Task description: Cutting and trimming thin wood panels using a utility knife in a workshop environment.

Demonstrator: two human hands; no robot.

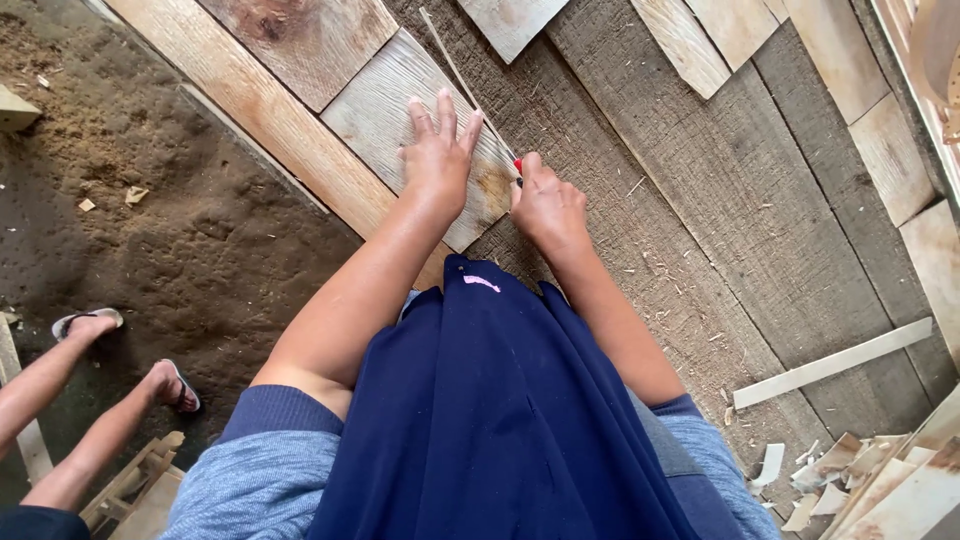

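While the left hand [438,150] lies flat, fingers spread, on a board [400,110], the right hand [545,205] grips a red-tipped tool [518,165] at its edge.
Rough grey planks [700,200] carry them; dirt floor [130,200] left, shavings [840,475] right.

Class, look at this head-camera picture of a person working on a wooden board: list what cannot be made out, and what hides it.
- Red-tipped tool: mostly hidden inside the closed right hand; its kind is unclear.
- Board under the left hand: the palm covers that part.
- Person's legs: hidden by the blue cloth.
- Second person's feet: body cut off by the left edge.
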